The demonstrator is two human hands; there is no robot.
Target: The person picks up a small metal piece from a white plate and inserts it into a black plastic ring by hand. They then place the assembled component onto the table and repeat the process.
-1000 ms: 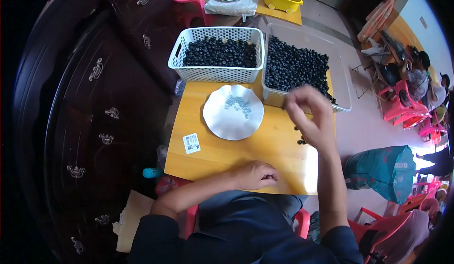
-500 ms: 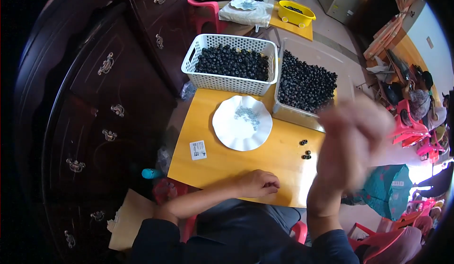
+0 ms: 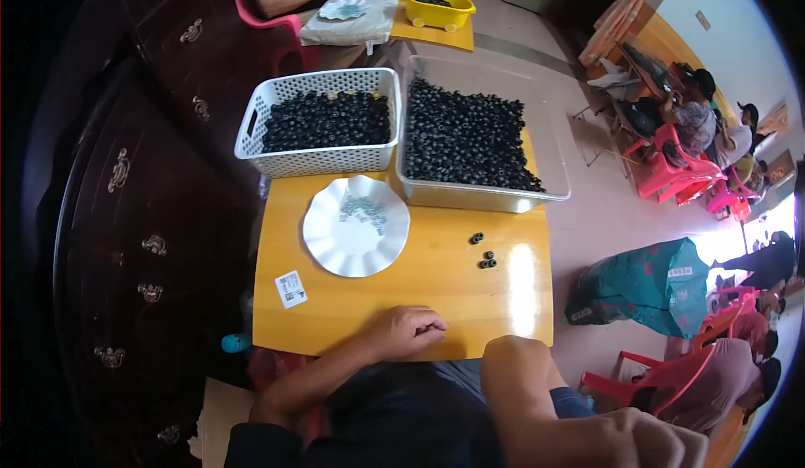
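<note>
My left hand [image 3: 407, 332] rests at the near edge of the yellow table [image 3: 335, 321], its fingers curled inward; whatever they may hold is hidden. My right arm is bent sharply, elbow at the table's near edge. My right hand [image 3: 650, 441] is close to the view at the lower right, its knuckles showing and its fingers mostly hidden. Ahead of my left hand stands a white wavy-rimmed plate [image 3: 344, 250] with a scatter of small pale clear pieces [image 3: 365, 212]. To its right lie several small black ring-like parts [image 3: 488, 262].
Behind the plate stand a white perforated basket [image 3: 323, 162] and a clear plastic bin [image 3: 470, 195], both holding many black parts. A white label [image 3: 291, 289] lies at left. Beyond are a yellow tub [image 3: 436, 15], a seated co-worker, a teal bag [image 3: 637, 288], pink chairs and dark drawers.
My right hand has come from over the table's right side back toward me, low at the right. My left hand stays near the table edge. The view has turned to the right.
</note>
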